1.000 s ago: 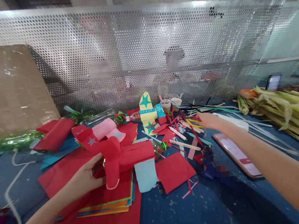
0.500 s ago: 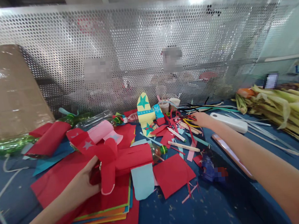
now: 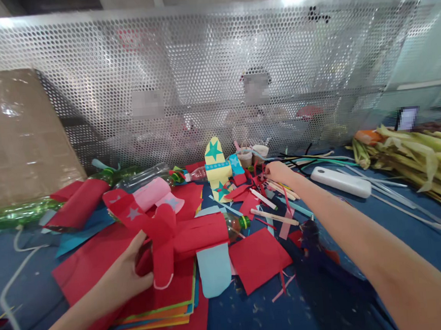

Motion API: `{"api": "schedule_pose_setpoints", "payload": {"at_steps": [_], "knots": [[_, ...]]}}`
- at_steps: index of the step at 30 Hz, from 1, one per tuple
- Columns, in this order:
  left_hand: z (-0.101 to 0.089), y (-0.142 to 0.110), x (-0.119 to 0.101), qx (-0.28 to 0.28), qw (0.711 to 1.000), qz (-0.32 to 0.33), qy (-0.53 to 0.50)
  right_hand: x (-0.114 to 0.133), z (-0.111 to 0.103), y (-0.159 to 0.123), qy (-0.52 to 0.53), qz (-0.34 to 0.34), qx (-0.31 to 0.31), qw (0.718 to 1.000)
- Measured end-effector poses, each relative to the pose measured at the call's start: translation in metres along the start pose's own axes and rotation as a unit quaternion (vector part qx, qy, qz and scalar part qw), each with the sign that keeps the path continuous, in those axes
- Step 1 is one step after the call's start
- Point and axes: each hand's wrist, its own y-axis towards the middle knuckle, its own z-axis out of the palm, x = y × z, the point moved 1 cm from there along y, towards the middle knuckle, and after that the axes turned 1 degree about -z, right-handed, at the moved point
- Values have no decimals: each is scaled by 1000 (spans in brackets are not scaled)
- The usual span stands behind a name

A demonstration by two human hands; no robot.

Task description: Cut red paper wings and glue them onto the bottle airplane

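Observation:
My left hand (image 3: 131,271) is wrapped around the tail end of a plane (image 3: 199,235) made of red paper over a plastic bottle, its green cap pointing right. Light blue paper wings and a red tail piece stick out from it. Across the table, my right hand (image 3: 278,173) is closed at the edge of a pile of red paper strips (image 3: 258,180). Whatever its fingers grip is hidden. Close by lie wooden sticks (image 3: 281,190) and a whitish marker (image 3: 263,198). A second plane (image 3: 217,170), yellow with green stars, stands behind the pile.
Under my left hand is a stack of coloured paper (image 3: 151,313); a red sheet (image 3: 260,258) lies to its right. Green bottles (image 3: 21,211) and a cardboard sheet (image 3: 19,135) are at left. A white power strip (image 3: 340,182) and corn husks (image 3: 422,159) sit right. A perforated metal screen (image 3: 198,75) closes the back.
My right hand has moved slightly left and its fingers have closed more; the forearm now covers the phone. My left hand keeps its hold on the red plane. The view has shifted a little.

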Motion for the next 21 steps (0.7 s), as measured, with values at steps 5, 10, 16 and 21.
{"api": "schedule_pose_setpoints", "payload": {"at_steps": [5,10,16,21], "knots": [[-8,3,0,38,997,-25,-65,-2,-9,-3,32,26,9,999],[-3,10,11,8,990,-47,-134,-13,-24,-13,84,47,21,995],[-7,13,-2,-42,982,-75,-170,-15,-30,-27,100,56,43,993],[-19,15,-15,-169,974,-71,-135,-10,-22,-39,45,63,60,995]]}}
